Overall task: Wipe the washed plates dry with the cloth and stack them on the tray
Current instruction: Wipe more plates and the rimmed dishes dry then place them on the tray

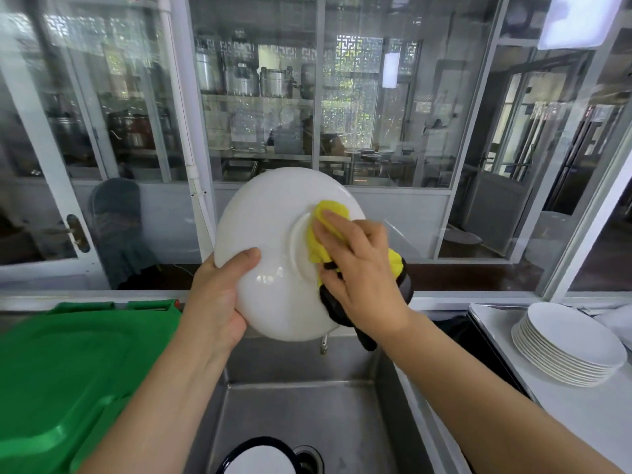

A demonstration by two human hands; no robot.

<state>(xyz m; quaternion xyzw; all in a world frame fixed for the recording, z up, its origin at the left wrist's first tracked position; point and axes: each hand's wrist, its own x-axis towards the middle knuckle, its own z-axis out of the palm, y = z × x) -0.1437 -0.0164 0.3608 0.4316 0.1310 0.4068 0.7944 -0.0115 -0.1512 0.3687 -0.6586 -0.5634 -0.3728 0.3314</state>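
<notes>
While gripped, plate (273,268) meets cloth (328,234).

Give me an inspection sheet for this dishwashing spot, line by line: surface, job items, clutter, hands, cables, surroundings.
Surface: stainless steel sink, basin below the hands; white counter to the right.
Job's things: white plate held over the sink, underside facing the camera; yellow cloth with dark edging pressed on it; stack of white plates on the right counter; the tray cannot be made out.
Clutter: green plastic lid on the left; black-rimmed dish in the basin beside the drain.
Hands: left hand has a grip on the plate's rim; right hand presses the cloth against the plate.
Cables: nothing seen.
Surroundings: glass partition, metal pots shelved behind it.
</notes>
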